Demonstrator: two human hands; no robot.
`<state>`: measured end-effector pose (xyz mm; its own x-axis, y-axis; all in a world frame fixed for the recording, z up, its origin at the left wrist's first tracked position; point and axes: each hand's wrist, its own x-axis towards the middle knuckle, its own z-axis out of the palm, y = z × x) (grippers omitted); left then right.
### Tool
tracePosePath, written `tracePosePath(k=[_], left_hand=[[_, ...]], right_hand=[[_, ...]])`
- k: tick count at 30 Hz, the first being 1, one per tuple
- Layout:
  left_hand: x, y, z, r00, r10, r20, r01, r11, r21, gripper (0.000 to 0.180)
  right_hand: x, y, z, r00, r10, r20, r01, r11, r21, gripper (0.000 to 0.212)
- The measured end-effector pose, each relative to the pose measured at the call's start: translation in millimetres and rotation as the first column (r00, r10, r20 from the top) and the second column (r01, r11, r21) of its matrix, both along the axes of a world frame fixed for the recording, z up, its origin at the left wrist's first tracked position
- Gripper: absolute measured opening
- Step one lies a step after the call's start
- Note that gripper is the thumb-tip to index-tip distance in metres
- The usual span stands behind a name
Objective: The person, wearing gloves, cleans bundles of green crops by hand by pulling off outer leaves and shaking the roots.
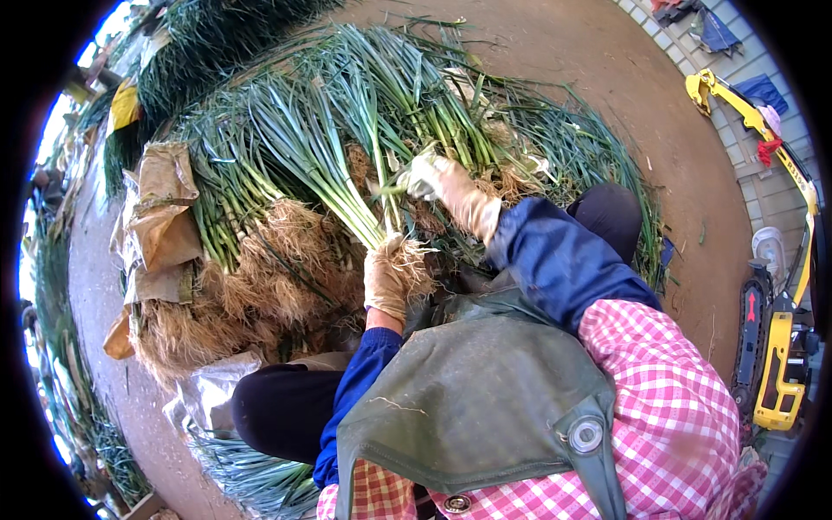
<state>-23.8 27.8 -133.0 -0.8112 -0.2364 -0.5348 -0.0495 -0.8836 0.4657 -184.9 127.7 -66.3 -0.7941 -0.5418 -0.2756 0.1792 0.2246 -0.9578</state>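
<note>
Head view: 2 gloved hands total. With L hand, gripping 1 small bunch of leafy green stalks near root end, w/ closed fingers, leaves pointing away over 1 big heap of same kind, too many to count. With R hand, just beside bunch, w/ curled, blurred fingers; can't tell if gripping. Far R: 1 yellow digger.

1 head-worn fisheye view looks down, close over the green apron.
</note>
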Motion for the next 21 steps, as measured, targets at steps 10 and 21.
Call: tracePosePath(k=[10, 21], left_hand=[[-4, 2, 15, 0.999, -0.02, -0.033, 0.025, 0.988, 0.15, 0.019], [-6, 6, 15, 0.999, 0.043, -0.006, -0.042, 0.992, 0.122, 0.016]], right_hand=[[4, -26, -72, 0.706, 0.181, 0.685, 0.126, 0.919, -0.373, 0.027], [-30, 110, 142, 0.983, 0.127, 0.136, -0.119, 0.991, -0.064, 0.019]])
